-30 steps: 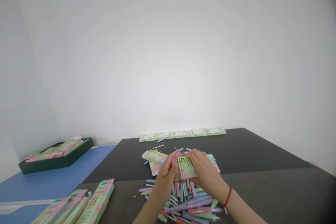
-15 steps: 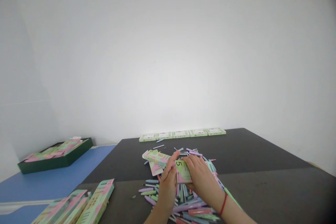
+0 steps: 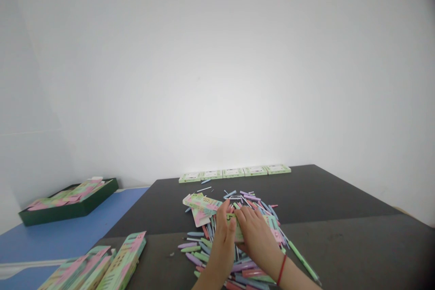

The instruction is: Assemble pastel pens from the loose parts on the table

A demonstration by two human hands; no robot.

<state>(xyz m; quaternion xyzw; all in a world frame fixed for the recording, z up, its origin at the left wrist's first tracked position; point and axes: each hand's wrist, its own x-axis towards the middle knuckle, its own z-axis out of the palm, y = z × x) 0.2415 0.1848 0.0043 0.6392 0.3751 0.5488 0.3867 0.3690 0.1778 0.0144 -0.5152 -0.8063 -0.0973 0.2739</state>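
Observation:
My left hand (image 3: 221, 241) and my right hand (image 3: 255, 232) hold a small green and pink cardboard box (image 3: 239, 235) between them, with a black "5" partly showing. The left fingers point up along the box's left side, while the right fingers curl over its top and right side. My hands cover most of the box. Below and around them lies a heap of pastel pens (image 3: 246, 266) and loose pen parts. Just behind my left hand, a flat pink and green carton (image 3: 203, 202) rests across another carton (image 3: 200, 218).
Several white-green boxes (image 3: 233, 172) line the far edge of the black table (image 3: 326, 199). At front left lie stacked flat cartons (image 3: 120, 260). A dark green tray (image 3: 70, 210) of cartons stands on the blue surface (image 3: 112, 213). A green pen (image 3: 303, 260) lies right of the heap.
The box has turned between my hands, so less of its printed face shows. My right hand has shifted slightly left and closer to my left hand.

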